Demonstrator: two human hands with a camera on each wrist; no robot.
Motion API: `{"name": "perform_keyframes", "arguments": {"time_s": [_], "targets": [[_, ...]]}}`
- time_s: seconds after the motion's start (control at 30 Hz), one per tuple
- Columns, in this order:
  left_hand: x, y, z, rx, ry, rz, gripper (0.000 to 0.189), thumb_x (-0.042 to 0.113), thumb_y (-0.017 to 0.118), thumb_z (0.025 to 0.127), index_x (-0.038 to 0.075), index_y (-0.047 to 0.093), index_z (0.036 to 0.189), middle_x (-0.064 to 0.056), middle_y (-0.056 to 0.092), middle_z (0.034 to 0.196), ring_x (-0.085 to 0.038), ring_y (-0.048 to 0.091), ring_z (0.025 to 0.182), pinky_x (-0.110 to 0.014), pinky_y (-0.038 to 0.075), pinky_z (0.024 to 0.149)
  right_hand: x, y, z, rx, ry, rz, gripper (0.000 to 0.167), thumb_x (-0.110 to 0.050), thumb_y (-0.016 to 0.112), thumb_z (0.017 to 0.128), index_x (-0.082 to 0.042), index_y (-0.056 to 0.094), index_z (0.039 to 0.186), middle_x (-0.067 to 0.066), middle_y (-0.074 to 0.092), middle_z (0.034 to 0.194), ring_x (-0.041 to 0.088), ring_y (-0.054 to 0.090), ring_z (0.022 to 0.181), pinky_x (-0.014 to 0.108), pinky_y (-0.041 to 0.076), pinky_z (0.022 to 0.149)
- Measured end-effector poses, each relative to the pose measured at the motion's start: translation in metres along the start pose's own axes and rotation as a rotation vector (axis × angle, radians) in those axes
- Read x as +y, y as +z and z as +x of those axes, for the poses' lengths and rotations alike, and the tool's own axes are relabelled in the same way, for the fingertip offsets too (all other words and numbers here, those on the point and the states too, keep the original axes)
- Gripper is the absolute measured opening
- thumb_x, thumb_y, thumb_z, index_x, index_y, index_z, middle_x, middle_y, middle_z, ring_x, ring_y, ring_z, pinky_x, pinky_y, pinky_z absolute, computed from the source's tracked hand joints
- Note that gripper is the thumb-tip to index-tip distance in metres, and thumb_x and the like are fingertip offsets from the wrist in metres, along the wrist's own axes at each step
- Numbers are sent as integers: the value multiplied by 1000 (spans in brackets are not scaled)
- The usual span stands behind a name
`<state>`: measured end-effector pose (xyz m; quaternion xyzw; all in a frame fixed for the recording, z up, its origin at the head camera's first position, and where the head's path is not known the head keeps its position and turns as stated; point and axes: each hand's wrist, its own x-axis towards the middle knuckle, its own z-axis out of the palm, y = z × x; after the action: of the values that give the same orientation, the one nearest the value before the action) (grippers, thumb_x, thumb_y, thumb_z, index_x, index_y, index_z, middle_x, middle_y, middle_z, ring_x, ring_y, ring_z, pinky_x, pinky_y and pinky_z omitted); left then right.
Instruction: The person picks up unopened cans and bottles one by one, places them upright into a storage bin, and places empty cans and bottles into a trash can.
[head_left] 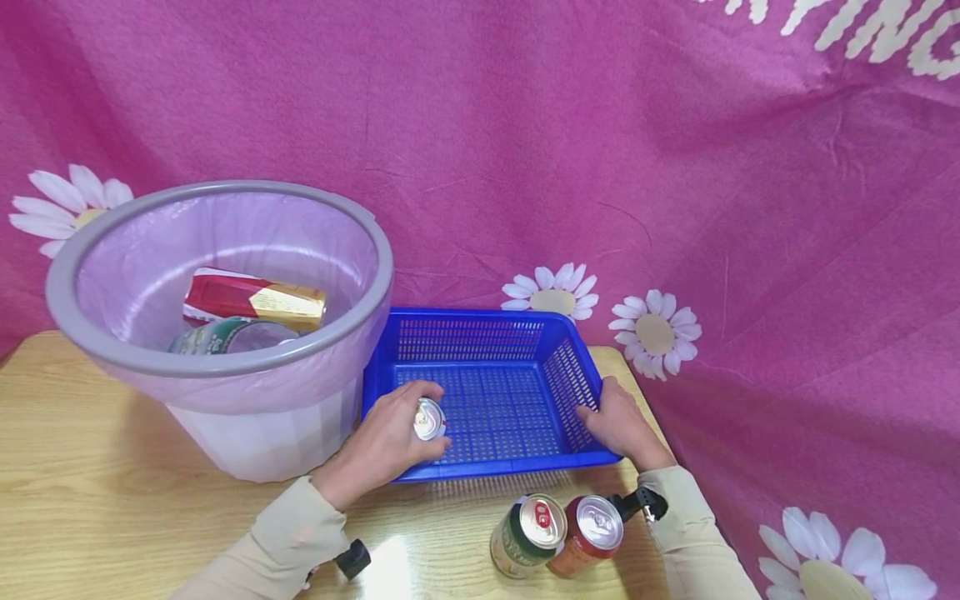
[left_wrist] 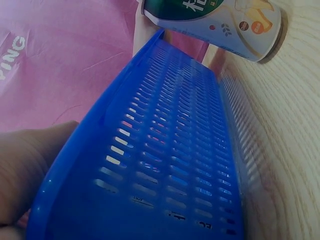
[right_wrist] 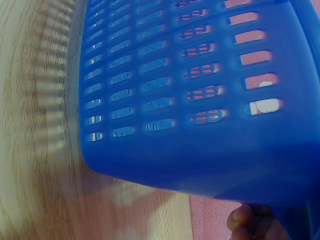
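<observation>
My left hand (head_left: 392, 435) curls its fingers and thumb round a drink can (head_left: 429, 419) over the left end of the blue plastic basket (head_left: 504, 468). Only the can's silver top and a sliver of its side show. In the left wrist view, the basket's slotted wall (left_wrist: 150, 150) hides most of what that hand holds. My right hand (head_left: 621, 423) grips the basket's right rim, thumb inside and fingers outside. Two cans stand upright in front of the basket, a green one (head_left: 517, 542) and a red one (head_left: 577, 560) at its right.
A large bin (head_left: 255, 442) with a grey rim and purple liner stands left of the basket. Inside lie a red and gold can (head_left: 255, 298) and a green-labelled container (head_left: 225, 335). A pink cloth (head_left: 465, 150) hangs behind the wooden table (head_left: 82, 483).
</observation>
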<state>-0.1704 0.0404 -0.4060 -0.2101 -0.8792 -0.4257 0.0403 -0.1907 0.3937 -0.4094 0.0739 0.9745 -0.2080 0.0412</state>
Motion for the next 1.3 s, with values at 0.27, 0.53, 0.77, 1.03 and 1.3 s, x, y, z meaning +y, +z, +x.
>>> {"name": "perform_keyframes", "arguments": {"time_s": [0.27,0.53,0.77,1.03,1.3], "targets": [[-2,2,1,80,17,-28,51,15,87,74,3,68,119,-12,75,114,-24,71,99,-34,61,82,-1,0,0,5,2,0,51,-23,60,98,12,40,131,30,62,113,38,66,100,57,59,92],[-3,1,1,93,27,-34,53,18,84,75,2,67,122,-13,73,117,-27,70,105,-40,61,89,-1,1,-1,3,4,8,51,-22,60,98,11,40,132,30,62,115,39,66,102,58,59,93],[-4,2,0,145,34,-91,53,18,86,77,5,66,124,-11,74,120,-25,71,107,-39,60,90,1,1,0,9,-4,1,52,-23,60,98,11,40,132,30,62,115,39,66,102,58,59,94],[-2,0,-2,162,44,-128,55,18,87,78,4,65,126,-11,74,121,-24,72,106,-39,61,89,1,0,0,14,-10,-6,52,-24,60,97,11,40,131,30,62,114,39,66,102,58,59,93],[4,-3,-3,160,50,-140,53,19,86,77,6,66,125,-10,75,120,-24,72,108,-41,61,92,-1,-1,0,8,2,-4,52,-24,60,97,11,40,131,30,62,116,39,66,102,58,59,93]]}}
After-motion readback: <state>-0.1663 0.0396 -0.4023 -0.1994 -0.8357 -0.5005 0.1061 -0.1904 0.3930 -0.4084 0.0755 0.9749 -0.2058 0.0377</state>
